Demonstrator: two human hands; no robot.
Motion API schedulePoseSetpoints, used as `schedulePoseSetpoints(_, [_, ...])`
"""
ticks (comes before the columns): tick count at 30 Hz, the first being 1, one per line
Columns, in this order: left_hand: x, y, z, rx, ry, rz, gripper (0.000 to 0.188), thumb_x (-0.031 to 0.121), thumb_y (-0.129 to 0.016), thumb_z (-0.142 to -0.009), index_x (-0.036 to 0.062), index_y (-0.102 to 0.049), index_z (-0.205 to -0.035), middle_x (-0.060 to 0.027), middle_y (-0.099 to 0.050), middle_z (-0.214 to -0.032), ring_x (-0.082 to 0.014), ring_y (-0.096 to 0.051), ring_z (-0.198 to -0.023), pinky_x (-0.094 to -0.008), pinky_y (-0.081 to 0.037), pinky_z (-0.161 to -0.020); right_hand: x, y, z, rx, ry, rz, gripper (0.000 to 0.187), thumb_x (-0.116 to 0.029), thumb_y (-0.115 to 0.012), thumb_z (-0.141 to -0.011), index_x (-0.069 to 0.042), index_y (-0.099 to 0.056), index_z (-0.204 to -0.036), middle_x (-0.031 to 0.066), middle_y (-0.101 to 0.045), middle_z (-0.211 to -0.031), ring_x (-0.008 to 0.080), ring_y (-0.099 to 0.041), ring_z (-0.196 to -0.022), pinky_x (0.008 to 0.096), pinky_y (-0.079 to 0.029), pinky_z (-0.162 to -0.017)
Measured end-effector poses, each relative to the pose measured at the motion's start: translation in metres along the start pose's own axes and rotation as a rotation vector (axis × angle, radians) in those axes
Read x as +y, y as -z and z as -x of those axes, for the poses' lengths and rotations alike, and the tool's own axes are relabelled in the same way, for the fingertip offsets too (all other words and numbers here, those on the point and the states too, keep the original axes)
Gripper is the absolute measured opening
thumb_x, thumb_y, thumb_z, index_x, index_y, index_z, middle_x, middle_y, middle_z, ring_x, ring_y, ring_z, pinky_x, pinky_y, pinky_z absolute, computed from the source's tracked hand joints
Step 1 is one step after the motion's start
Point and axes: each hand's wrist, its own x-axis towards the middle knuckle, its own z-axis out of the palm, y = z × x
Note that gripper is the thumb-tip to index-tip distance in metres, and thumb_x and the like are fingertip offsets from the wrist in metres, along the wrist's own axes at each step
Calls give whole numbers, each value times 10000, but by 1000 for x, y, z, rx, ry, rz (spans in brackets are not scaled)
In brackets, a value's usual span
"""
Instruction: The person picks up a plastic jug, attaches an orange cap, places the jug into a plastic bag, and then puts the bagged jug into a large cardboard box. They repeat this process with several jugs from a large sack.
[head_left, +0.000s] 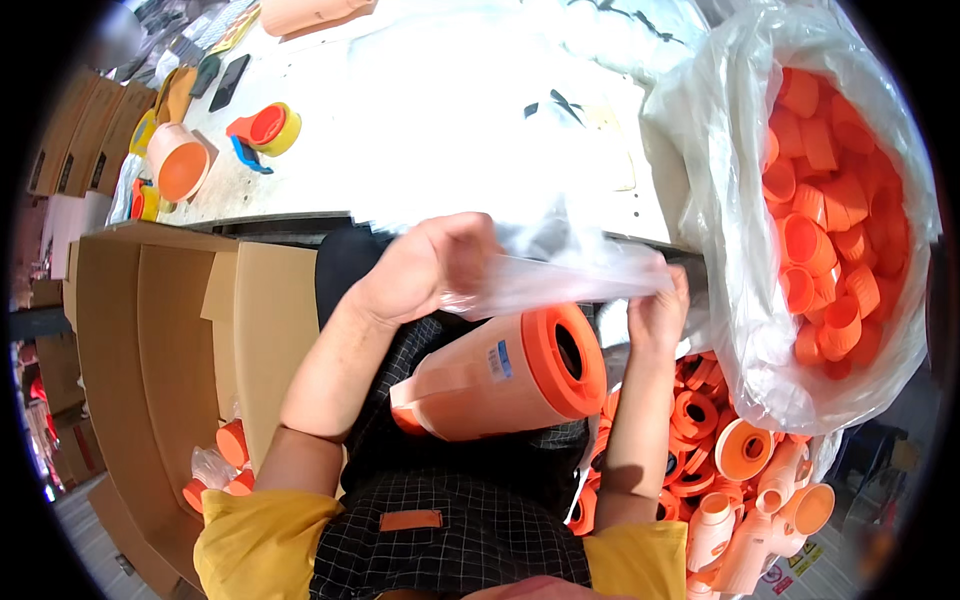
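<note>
Between my hands a thin clear plastic bag (565, 278) is stretched sideways above my lap. My left hand (435, 265) is closed on one end of it, its fingers partly blurred. At the other end, my right hand (660, 305) pinches the plastic. Below the bag a pale peach jug body (470, 375) lies tilted across my lap, with an orange ring and a dark round opening at its right end and a small blue-and-white label on its side. Neither hand touches this jug body.
An open cardboard box (275, 340) stands at my left, with orange-ended pieces inside. At right, a large clear sack (715, 290) holds orange cups, above a heap of orange and peach parts (695, 420). A tape roll (280, 130), a peach cup (175, 150) and a phone (230, 83) lie on the white table (420, 130).
</note>
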Motion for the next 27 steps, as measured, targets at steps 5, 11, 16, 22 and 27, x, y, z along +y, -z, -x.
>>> schedulePoseSetpoints(5, [-23,8,2,479,-75,-779,119,-34,-643,-851,26,-581,-933,-37,-551,-784,-118,-498,-692,-264,-421,-631,34,-5,83,170,225,252,185,-164,-544,-1039,-38,-587,-1167,149,-672,-1139,196,-632,-981,349,-549,-813])
schedulePoseSetpoints(11, [-11,-48,132,381,-294,-1233,324,-14,-662,-797,26,-657,-1118,-121,-635,-1002,-294,-654,-866,-355,-530,-766,46,-49,221,-121,-50,718,427,-195,-596,-1000,9,-506,-1364,143,-525,-1414,280,-497,-1321,387,-467,-1033])
schedulePoseSetpoints(16, [-89,-9,226,799,-72,-1265,401,62,-651,-833,18,-616,-1230,-194,-639,-1150,-409,-607,-1109,-447,-510,-950,76,-31,229,-1011,-191,1133,582,-67,-758,-889,25,-446,-1372,168,-568,-1340,337,-601,-1211,415,-467,-1053])
schedulePoseSetpoints(22, [-32,4,325,1352,-260,-966,426,92,-623,-887,8,-597,-1304,-202,-633,-1295,-369,-606,-1215,-397,-510,-1007,52,-152,229,-1473,56,599,333,66,-708,-853,12,-563,-1147,181,-678,-1054,255,-699,-1035,343,-549,-913])
schedulePoseSetpoints(27, [8,66,470,1749,336,-1163,412,141,-639,-900,39,-619,-1299,-185,-645,-1305,-349,-623,-1208,-397,-526,-987,73,-153,228,-1327,-24,730,145,30,-614,-938,6,-642,-1079,110,-675,-1040,155,-659,-888,265,-524,-809])
